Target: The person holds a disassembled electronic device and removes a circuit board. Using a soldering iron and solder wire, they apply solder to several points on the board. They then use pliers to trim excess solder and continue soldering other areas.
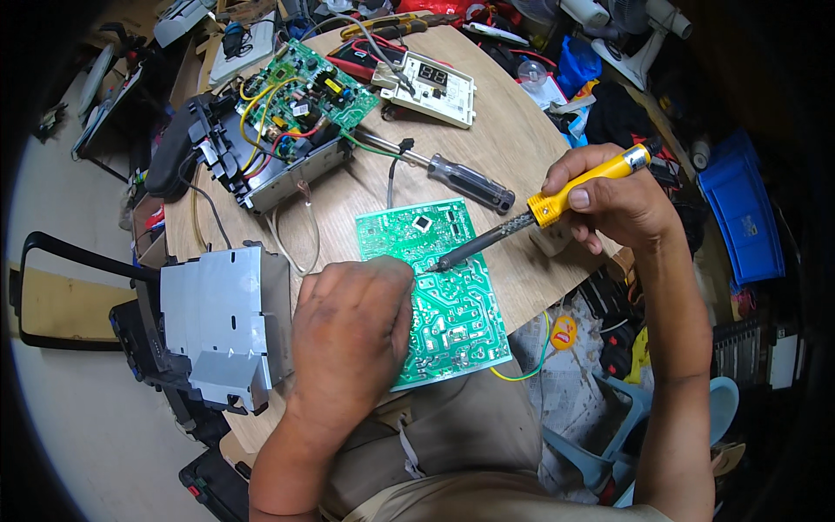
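A green circuit board [461, 304], solder side up, lies partly over the table's near edge and above my lap. My left hand [352, 335] is closed at its left edge, gripping it; the back of the hand hides the fingertips. In my right hand [622, 204] is a soldering iron [557, 193] with a yellow handle, held between thumb and fingers. Its dark shaft slants down to the left, and the tip meets or hovers just over the board's upper middle, close to my left knuckles; I cannot tell whether it touches.
Beyond the board lie a screwdriver [470, 180], a white display module [430, 90] and an opened control box [291, 165] with a populated board and wires. A bent metal cover [226, 313] stands at left. A blue bin [739, 209] and clutter fill the right side.
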A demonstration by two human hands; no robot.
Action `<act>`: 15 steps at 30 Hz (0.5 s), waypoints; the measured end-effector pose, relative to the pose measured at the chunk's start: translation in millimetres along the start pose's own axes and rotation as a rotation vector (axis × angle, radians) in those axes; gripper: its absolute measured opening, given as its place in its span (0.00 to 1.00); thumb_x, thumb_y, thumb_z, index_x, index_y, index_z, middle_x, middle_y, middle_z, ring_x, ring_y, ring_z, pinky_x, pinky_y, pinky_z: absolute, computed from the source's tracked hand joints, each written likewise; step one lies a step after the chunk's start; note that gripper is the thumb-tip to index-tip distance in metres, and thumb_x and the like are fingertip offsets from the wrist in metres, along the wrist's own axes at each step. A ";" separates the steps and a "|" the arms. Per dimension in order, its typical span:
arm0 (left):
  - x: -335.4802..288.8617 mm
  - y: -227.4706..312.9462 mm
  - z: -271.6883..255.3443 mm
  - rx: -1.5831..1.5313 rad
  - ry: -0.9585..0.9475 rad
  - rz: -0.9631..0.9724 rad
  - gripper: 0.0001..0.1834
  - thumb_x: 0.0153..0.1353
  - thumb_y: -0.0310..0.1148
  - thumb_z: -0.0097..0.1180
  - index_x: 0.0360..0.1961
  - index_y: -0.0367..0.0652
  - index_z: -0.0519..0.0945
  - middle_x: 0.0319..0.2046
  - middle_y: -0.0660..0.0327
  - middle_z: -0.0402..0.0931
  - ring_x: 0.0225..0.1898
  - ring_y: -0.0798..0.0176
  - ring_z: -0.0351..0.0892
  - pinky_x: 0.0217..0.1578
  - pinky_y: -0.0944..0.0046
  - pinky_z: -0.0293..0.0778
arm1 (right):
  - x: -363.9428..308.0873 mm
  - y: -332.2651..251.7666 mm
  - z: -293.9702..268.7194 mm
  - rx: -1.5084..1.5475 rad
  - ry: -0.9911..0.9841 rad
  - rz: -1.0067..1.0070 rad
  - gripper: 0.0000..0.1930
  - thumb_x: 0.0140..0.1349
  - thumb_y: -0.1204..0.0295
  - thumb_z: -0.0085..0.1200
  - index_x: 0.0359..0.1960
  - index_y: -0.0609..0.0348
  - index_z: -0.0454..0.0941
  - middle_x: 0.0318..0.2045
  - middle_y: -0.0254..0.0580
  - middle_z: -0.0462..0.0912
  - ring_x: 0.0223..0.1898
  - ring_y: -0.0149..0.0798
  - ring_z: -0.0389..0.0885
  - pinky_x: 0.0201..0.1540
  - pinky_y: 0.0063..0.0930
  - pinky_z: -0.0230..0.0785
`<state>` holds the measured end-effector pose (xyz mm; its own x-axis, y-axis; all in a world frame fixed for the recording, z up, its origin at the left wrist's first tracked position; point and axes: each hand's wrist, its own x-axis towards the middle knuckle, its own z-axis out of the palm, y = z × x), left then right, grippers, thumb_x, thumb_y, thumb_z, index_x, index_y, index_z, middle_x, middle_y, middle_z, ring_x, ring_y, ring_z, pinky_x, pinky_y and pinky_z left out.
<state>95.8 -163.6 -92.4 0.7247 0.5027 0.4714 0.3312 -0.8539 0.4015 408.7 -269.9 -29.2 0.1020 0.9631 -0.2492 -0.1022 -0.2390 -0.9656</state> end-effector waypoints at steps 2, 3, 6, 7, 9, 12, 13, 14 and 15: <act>0.5 0.2 -0.6 -0.004 -0.002 -0.002 0.11 0.57 0.26 0.66 0.41 0.48 0.82 0.38 0.64 0.83 0.40 0.56 0.81 0.44 0.55 0.72 | 2.8 -9.2 1.3 -0.054 -0.022 -0.002 0.15 0.62 0.72 0.67 0.47 0.69 0.85 0.36 0.50 0.88 0.23 0.28 0.82 0.21 0.20 0.76; 0.8 0.5 -1.0 -0.005 -0.005 -0.003 0.11 0.57 0.26 0.66 0.41 0.48 0.82 0.38 0.64 0.83 0.40 0.56 0.81 0.45 0.56 0.72 | 5.4 -13.2 1.3 -0.069 -0.037 -0.005 0.15 0.61 0.72 0.67 0.47 0.68 0.85 0.36 0.49 0.88 0.23 0.28 0.82 0.21 0.21 0.76; 1.1 1.3 -1.8 -0.002 -0.006 -0.006 0.10 0.58 0.26 0.66 0.40 0.48 0.82 0.37 0.64 0.83 0.40 0.56 0.81 0.45 0.56 0.72 | 19.8 -21.5 -3.0 -0.120 -0.098 0.001 0.15 0.61 0.73 0.68 0.47 0.68 0.85 0.36 0.49 0.88 0.24 0.27 0.82 0.23 0.22 0.77; 1.0 1.4 -1.6 0.000 -0.004 -0.007 0.09 0.58 0.26 0.65 0.40 0.48 0.81 0.37 0.64 0.83 0.40 0.56 0.81 0.45 0.56 0.72 | 25.7 -23.0 -5.8 -0.128 -0.123 0.002 0.15 0.60 0.73 0.68 0.47 0.67 0.85 0.36 0.50 0.88 0.25 0.28 0.83 0.24 0.23 0.78; 0.6 1.5 -0.9 0.005 -0.001 -0.005 0.09 0.59 0.26 0.65 0.40 0.48 0.81 0.37 0.64 0.84 0.40 0.56 0.81 0.45 0.56 0.72 | 36.1 -21.6 -10.8 -0.106 -0.155 0.016 0.15 0.59 0.74 0.68 0.48 0.68 0.85 0.36 0.51 0.88 0.25 0.29 0.83 0.24 0.23 0.78; -0.1 1.0 1.0 0.007 0.008 -0.007 0.08 0.59 0.27 0.65 0.40 0.48 0.82 0.37 0.64 0.84 0.39 0.56 0.81 0.45 0.56 0.72 | 49.7 -19.8 -19.4 -0.069 -0.217 0.023 0.15 0.59 0.77 0.67 0.48 0.69 0.86 0.36 0.53 0.88 0.26 0.32 0.85 0.24 0.24 0.79; -0.3 0.8 1.5 0.007 0.010 -0.008 0.08 0.59 0.27 0.65 0.40 0.48 0.82 0.37 0.64 0.84 0.39 0.57 0.81 0.45 0.56 0.72 | 51.9 -19.7 -22.1 -0.066 -0.220 0.029 0.15 0.60 0.77 0.67 0.48 0.69 0.86 0.36 0.53 0.88 0.26 0.32 0.85 0.24 0.25 0.80; -0.5 0.7 1.7 0.005 0.013 -0.008 0.08 0.59 0.27 0.65 0.40 0.48 0.82 0.37 0.64 0.84 0.39 0.57 0.81 0.45 0.56 0.72 | 53.1 -19.3 -24.0 -0.057 -0.223 0.033 0.15 0.60 0.77 0.67 0.48 0.69 0.86 0.36 0.53 0.88 0.26 0.32 0.85 0.24 0.25 0.80; -0.5 0.7 1.9 0.004 0.016 -0.007 0.08 0.59 0.27 0.65 0.40 0.48 0.82 0.37 0.64 0.84 0.39 0.57 0.81 0.45 0.56 0.72 | 54.1 -18.2 -25.0 -0.062 -0.224 0.038 0.15 0.60 0.77 0.67 0.48 0.69 0.86 0.36 0.53 0.88 0.27 0.33 0.85 0.25 0.25 0.81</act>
<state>96.7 -164.7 -93.9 0.7123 0.5109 0.4813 0.3388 -0.8508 0.4018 440.8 -216.5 -26.9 -0.1235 0.9551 -0.2694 -0.0403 -0.2760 -0.9603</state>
